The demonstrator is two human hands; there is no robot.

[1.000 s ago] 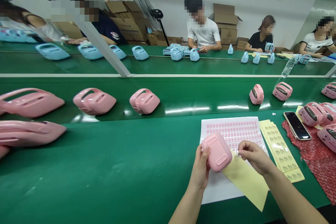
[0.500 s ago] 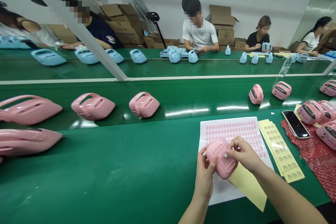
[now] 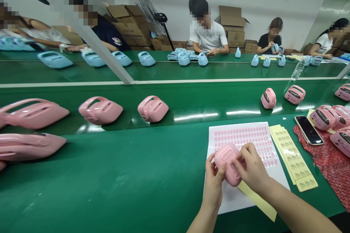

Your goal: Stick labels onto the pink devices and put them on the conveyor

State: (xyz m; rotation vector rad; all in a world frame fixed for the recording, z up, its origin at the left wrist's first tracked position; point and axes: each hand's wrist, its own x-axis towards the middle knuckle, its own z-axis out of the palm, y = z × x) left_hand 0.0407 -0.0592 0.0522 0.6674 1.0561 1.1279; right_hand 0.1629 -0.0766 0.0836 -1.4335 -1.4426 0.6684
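My left hand (image 3: 214, 180) grips a pink plastic case (image 3: 227, 158) by its left side, thumb on the face turned up to me. That rounded face has raised bars and a small dark marking near its middle. On the right part of this face, my right hand (image 3: 253, 169) has its thumb and fingers pinched together; whatever is between them is hidden. Below the case lies a white sheet (image 3: 212, 198) with rows of small pink stickers (image 3: 246, 134). A yellow strip (image 3: 258, 201) rests on the sheet, partly under my right hand.
Yellow sticker sheets (image 3: 294, 160) lie to the right, beside a phone (image 3: 308, 130) on red bubble wrap (image 3: 333, 167). Several pink cases (image 3: 153, 109) stand along the green belt (image 3: 202, 98). Across it, people sit by blue cases (image 3: 146, 59). A slanted white post (image 3: 109, 58) rises at left.
My right hand has shifted slightly over the case's face, covering more of its right side. A small white bit at the fingertips no longer shows, and the dark marking is plainer. The left grip is unchanged.
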